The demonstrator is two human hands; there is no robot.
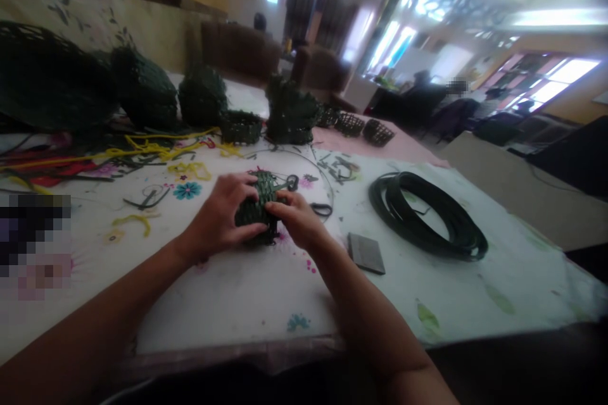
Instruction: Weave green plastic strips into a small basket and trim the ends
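A small dark green woven basket (259,205) lies on the flowered tablecloth between my hands. My left hand (230,212) grips its left side, fingers over the top and thumb along the near side. On the right side, my right hand (297,218) pinches at the weave with thumb and forefinger; its other fingers are partly hidden. A pair of scissors (323,209), its dark handle loops showing, lies just beyond my right hand. Whether my right fingers hold a single strip or the basket's edge is too small to tell.
A coil of dark green strip (427,215) and a grey flat block (366,253) lie to the right. Several woven baskets (292,111) stand along the back. Yellow strips (161,150) and green offcuts (339,168) are scattered about. The table's front edge (237,349) runs below my forearms.
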